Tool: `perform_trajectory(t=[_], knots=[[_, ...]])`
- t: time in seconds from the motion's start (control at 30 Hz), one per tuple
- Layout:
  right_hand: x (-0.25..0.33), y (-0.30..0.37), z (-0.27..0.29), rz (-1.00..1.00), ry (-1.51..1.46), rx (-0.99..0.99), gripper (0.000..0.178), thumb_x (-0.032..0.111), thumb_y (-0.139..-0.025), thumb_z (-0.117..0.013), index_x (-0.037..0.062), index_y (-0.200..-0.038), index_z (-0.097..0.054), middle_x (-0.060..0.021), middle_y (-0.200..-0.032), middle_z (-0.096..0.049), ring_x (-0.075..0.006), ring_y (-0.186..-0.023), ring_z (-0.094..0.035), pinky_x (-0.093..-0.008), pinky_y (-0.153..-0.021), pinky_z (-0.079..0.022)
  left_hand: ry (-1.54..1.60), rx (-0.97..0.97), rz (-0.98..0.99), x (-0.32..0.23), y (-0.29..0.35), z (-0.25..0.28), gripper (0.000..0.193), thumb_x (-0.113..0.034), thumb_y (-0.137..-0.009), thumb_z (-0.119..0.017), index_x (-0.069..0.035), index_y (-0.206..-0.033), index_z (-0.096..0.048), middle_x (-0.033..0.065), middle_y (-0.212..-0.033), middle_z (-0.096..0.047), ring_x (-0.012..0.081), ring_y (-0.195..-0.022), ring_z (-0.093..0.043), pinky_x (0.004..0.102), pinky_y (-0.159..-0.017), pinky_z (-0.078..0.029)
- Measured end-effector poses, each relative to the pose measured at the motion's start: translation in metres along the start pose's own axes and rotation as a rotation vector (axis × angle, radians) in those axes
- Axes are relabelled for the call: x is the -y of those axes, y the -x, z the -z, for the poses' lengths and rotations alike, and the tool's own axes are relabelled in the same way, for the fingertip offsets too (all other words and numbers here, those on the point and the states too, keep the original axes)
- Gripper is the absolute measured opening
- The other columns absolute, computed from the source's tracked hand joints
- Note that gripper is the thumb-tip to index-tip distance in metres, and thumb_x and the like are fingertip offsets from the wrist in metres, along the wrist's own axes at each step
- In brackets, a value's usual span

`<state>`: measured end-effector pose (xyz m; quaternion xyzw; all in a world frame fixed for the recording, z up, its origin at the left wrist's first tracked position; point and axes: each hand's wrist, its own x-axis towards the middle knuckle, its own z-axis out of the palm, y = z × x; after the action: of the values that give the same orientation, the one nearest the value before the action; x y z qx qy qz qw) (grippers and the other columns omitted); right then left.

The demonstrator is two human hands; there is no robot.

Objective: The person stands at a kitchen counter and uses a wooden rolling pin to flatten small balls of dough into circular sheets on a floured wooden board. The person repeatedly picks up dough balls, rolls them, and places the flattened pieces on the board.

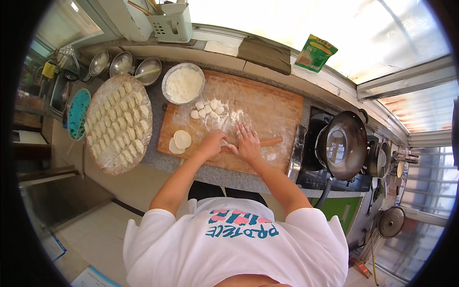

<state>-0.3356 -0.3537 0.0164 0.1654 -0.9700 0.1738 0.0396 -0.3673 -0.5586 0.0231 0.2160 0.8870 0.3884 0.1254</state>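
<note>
On a floured wooden board [282, 103], my right hand [247, 142] lies palm down across a thin wooden rolling pin [271, 141], fingers stretched forward and apart. Beside it, my left hand [212, 144] is closed in a pinch at a pale piece of dough [224, 142], mostly covered by the fingers. The pin's left end reaches close to the left hand. Several small dough balls [207, 110] lie beyond my hands amid loose flour. Flat round dough wrappers [182, 139] overlap left of my left hand.
A metal bowl of flour [183, 84] stands at the board's far left corner. Further left, a round floured tray [103, 160] bears rows of dumplings [125, 119]. A dark wok [345, 143] sits on the stove to the right. A green packet [315, 52] rests on the ledge.
</note>
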Motion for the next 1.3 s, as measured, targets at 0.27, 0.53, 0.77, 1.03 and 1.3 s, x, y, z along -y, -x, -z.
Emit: perform_trajectory(t=[0.27,0.53,0.77,1.03,1.3], knots=[[0.012,0.066,0.008,0.062,0.019,0.048,0.092,0.059,-0.088,-0.062,-0.0002,-0.154,-0.038,-0.0220,-0.153,-0.045,-0.0375,-0.145,-0.040,-0.0534,-0.115,-0.033,-0.096,0.175,0.034,0.000,0.006,0.002,0.008,-0.009,-0.082,-0.070,-0.004,-0.087,-0.074,0.0168,-0.099,-0.069,0.0364,-0.099,-0.063,0.0452,-0.088,-0.050],[0.005,-0.014,0.009,-0.042,0.002,0.020,0.090,0.057,-0.088,-0.064,0.0004,-0.154,-0.038,-0.0197,-0.156,-0.043,-0.0351,-0.146,-0.038,-0.0535,-0.116,-0.031,0.026,0.004,0.124,-0.010,0.002,0.008,0.009,-0.003,-0.080,-0.067,-0.006,-0.086,-0.074,0.0148,-0.099,-0.067,0.0363,-0.103,-0.061,0.0443,-0.091,-0.050],[0.016,0.077,0.011,0.066,0.026,0.072,0.093,0.058,-0.086,-0.066,0.0008,-0.154,-0.038,-0.0207,-0.157,-0.041,-0.0376,-0.146,-0.038,-0.0514,-0.116,-0.032,-0.074,0.108,-0.037,0.000,0.015,-0.004,0.014,-0.001,-0.080,-0.067,-0.004,-0.093,-0.073,0.0149,-0.101,-0.066,0.0367,-0.101,-0.061,0.0442,-0.090,-0.050],[0.001,-0.009,0.001,-0.027,0.006,0.010,0.093,0.058,-0.087,-0.064,0.0011,-0.155,-0.036,-0.0202,-0.158,-0.041,-0.0386,-0.148,-0.035,-0.0549,-0.117,-0.029,0.009,-0.023,0.152,-0.003,0.009,0.000,0.013,-0.003,-0.081,-0.067,-0.005,-0.092,-0.074,0.0144,-0.100,-0.066,0.0358,-0.101,-0.062,0.0439,-0.090,-0.051],[0.016,0.079,0.011,0.049,0.045,0.078,0.095,0.061,-0.086,-0.065,0.0020,-0.154,-0.038,-0.0209,-0.158,-0.039,-0.0391,-0.150,-0.030,-0.0537,-0.116,-0.029,-0.126,0.096,-0.092,0.005,0.017,-0.012,0.009,-0.009,-0.083,-0.071,-0.006,-0.091,-0.074,0.0140,-0.099,-0.068,0.0349,-0.099,-0.063,0.0434,-0.089,-0.051]])
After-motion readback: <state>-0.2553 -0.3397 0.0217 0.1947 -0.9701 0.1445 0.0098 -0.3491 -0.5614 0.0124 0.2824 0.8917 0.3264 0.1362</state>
